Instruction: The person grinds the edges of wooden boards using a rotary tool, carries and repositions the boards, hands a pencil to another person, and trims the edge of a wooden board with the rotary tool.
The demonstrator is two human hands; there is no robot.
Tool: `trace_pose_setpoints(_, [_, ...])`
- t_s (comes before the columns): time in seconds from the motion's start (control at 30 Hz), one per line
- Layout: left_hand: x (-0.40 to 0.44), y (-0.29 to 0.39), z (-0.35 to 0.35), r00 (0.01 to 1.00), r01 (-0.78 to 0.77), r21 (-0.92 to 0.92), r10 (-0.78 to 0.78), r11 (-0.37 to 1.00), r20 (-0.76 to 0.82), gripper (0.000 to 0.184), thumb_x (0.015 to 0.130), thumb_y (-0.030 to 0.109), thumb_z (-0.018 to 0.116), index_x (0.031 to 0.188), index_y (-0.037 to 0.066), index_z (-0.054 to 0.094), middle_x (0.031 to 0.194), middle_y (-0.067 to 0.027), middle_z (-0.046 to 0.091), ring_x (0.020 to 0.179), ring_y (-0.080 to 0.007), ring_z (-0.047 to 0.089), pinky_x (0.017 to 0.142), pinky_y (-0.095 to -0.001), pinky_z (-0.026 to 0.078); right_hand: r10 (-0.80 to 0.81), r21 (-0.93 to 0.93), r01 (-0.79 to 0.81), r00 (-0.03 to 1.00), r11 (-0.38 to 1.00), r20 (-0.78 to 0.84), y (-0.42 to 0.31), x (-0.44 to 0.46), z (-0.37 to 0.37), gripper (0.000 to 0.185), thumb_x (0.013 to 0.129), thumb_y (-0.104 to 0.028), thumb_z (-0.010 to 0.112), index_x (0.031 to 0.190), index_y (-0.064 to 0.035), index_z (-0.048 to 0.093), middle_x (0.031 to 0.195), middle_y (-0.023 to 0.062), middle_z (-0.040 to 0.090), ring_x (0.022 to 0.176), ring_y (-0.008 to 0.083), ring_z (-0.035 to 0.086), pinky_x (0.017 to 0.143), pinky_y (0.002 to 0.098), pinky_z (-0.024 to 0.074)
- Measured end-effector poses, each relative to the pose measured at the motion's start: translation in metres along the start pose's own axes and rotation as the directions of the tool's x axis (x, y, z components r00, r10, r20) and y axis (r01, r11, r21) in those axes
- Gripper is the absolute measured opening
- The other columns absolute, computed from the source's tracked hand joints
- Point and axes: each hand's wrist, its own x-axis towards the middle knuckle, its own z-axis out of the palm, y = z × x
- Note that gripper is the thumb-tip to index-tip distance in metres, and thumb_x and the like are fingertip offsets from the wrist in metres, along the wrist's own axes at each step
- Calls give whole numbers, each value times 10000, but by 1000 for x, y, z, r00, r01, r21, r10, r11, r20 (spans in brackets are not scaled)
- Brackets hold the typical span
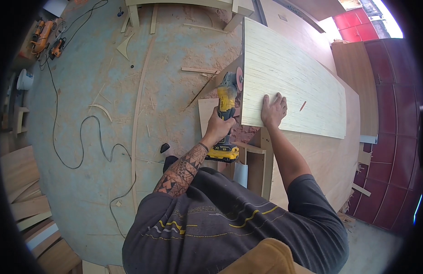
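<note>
My left hand [219,125] is wrapped round the body of a yellow and black cordless angle grinder [227,98]. The grinder's reddish disc [239,79] is at the left edge of a pale wood-grain board [291,75]; whether it touches the edge I cannot tell. A yellow battery [223,154] sits at the tool's lower end. Flat on the board's lower part lies my right hand [273,111], fingers spread. To the right of that hand, a small reddish pencil-like stick [303,106] rests on the board.
The board lies on a larger plywood surface [312,160]. Sawdust and wood offcuts litter the floor [83,141], where a dark cable [82,142] winds. A wooden bench [188,4] stands at the top, orange tools [43,36] at upper left, and dark red panels [385,150] at right.
</note>
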Motion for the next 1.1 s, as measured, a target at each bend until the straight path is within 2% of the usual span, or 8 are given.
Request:
trace_pose_setpoints(0.57, [1, -4, 0, 999, -39, -41, 39, 998, -5, 541, 915, 96, 732, 1373, -26, 471, 944, -86, 704, 618, -174, 711, 584, -340, 607, -12, -6, 12, 1000, 1000, 16, -1, 10, 6, 808, 1074, -586, 537, 1648, -38, 390, 1719, 321, 299, 1618, 456, 243, 1331, 557, 166])
trace_pose_setpoints(0.67, [2, -4, -1, 1000, -18, -33, 18, 999, -6, 545, 917, 96, 731, 1379, -30, 469, 957, -89, 705, 620, -174, 712, 583, -342, 606, -2, -37, 2, 1000, 999, -2, 1, 12, 11, 800, 1074, -610, 530, 1658, -82, 385, 1730, 277, 318, 1628, 429, 246, 1331, 547, 185])
trace_pose_setpoints(0.73, [2, -5, 0, 1000, -29, -25, 28, 999, -8, 551, 920, 98, 731, 1386, -32, 467, 965, -91, 706, 623, -175, 715, 582, -343, 607, -9, -3, 10, 1000, 1000, 8, -1, 11, 7, 813, 1071, -590, 539, 1649, -38, 390, 1718, 320, 300, 1616, 455, 247, 1331, 558, 167])
trace_pose_setpoints(0.87, [4, -8, -1, 999, -48, -29, 48, 998, -2, 561, 922, 101, 734, 1394, -33, 462, 964, -92, 706, 624, -175, 716, 582, -345, 609, -12, 5, 12, 1000, 1000, 7, -2, 6, 5, 815, 1070, -590, 541, 1649, -37, 390, 1717, 321, 300, 1616, 456, 248, 1330, 561, 171])
trace_pose_setpoints(0.93, [2, -4, -1, 999, -46, -33, 46, 998, -2, 507, 912, 48, 724, 1340, -6, 458, 874, -61, 667, 623, -164, 686, 570, -344, 593, -12, 4, 12, 1000, 1000, 6, -1, 7, 6, 815, 1070, -592, 541, 1647, -36, 392, 1716, 323, 300, 1613, 460, 251, 1327, 563, 177])
trace_pose_setpoints(1.1, [1, -3, -1, 999, -37, -39, 37, 999, -4, 503, 911, 50, 723, 1336, -8, 460, 873, -63, 668, 624, -164, 686, 569, -343, 590, -20, 3, 20, 1000, 1000, 12, 1, 10, 8, 821, 1070, -598, 540, 1646, -31, 390, 1716, 323, 298, 1617, 459, 240, 1326, 562, 179])
